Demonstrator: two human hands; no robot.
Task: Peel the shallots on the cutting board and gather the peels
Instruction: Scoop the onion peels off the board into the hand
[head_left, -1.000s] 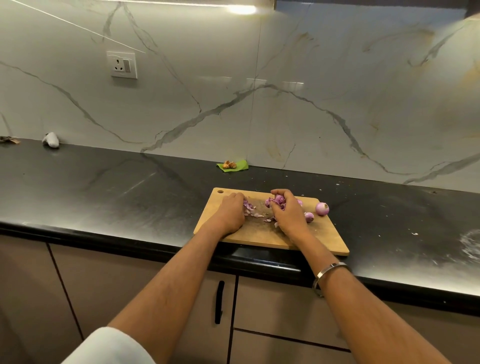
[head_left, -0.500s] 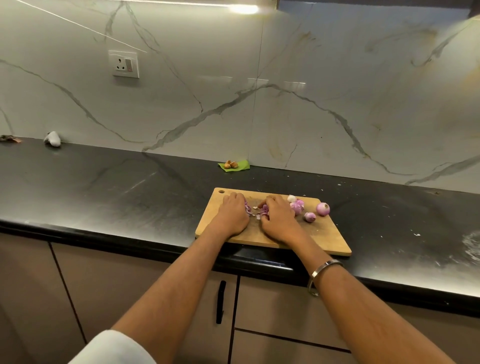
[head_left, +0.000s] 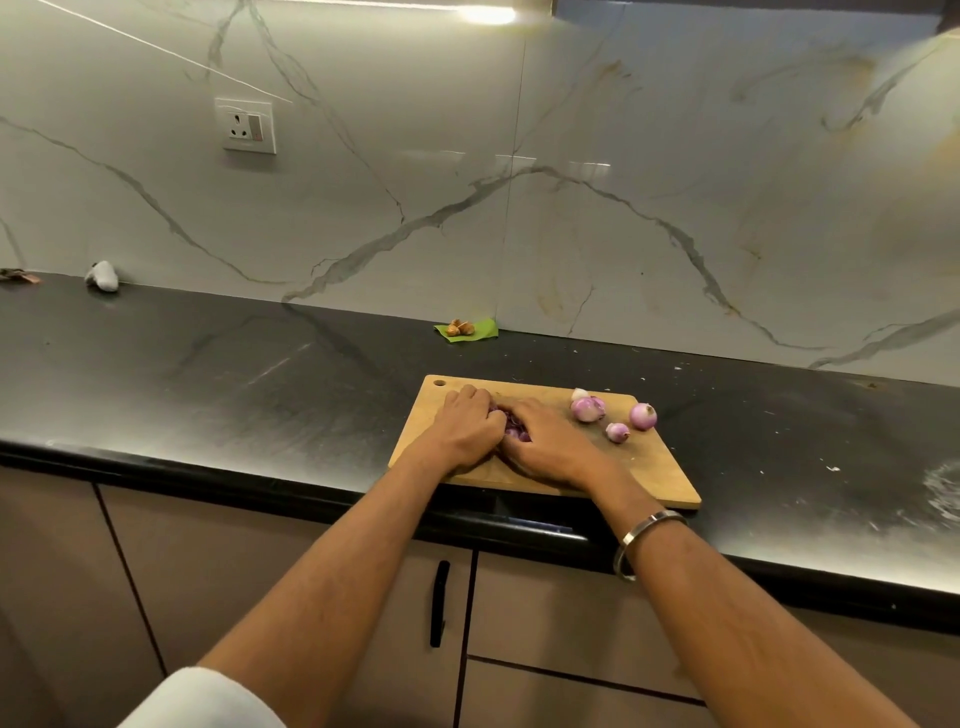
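A wooden cutting board (head_left: 655, 470) lies on the black counter near its front edge. Three peeled pinkish shallots sit on its far right part: a large one (head_left: 588, 408), a round one (head_left: 643, 416) and a small one (head_left: 617, 432). On the board's left half my left hand (head_left: 467, 432) and my right hand (head_left: 553, 448) are pressed together, fingers curled round a small heap of purple peels (head_left: 513, 429). Most of the heap is hidden between the hands. A metal bangle is on my right wrist.
A green leaf with small brown pieces (head_left: 464, 329) lies at the wall behind the board. A grey-white lump (head_left: 102, 276) sits far left on the black counter (head_left: 234, 374). White crumbs are scattered on the right. A wall socket (head_left: 245, 125) is above; cabinet doors are below.
My right hand left the shallots and slid left across the board, sweeping the peels against my left hand. The gap between the hands has closed. The shallots on the right are uncovered.
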